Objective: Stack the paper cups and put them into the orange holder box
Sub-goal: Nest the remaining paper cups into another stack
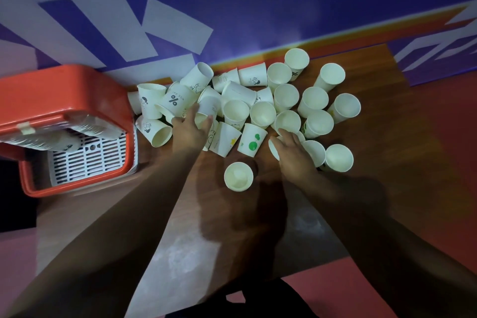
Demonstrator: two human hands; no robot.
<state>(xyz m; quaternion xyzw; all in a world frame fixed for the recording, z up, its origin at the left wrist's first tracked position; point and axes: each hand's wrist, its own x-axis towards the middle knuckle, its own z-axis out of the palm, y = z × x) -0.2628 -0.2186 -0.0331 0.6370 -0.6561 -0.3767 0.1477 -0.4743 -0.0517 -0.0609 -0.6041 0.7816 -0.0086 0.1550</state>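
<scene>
At the far left, the orange holder box [64, 85] sits at the end of the counter [232, 227]. A row of already nested cups [64, 131] lies across its white slotted insert [87, 160]. Just beside the box begins the heap of loose paper cups [260, 113]. The ones on this side are mostly tipped over and leaning on each other.

My left hand [191, 129] is inside this heap, with fingers and thumb curled round one tipped cup [206, 111]. I judge that pulling it out fast could make the cups resting on it roll, perhaps off the back edge of the counter.

One upright cup [238, 176] stands alone in front, between my two arms, and a careless forearm could knock it over.

My right hand [294, 153] lies over the near cups. A white rim [273, 148] shows at its thumb side, but the blur does not let me tell if it holds anything. Further right the cups stand upright and close together, so I think a sideways push would topple several. Nesting a cup crooked could also jam the stack.
</scene>
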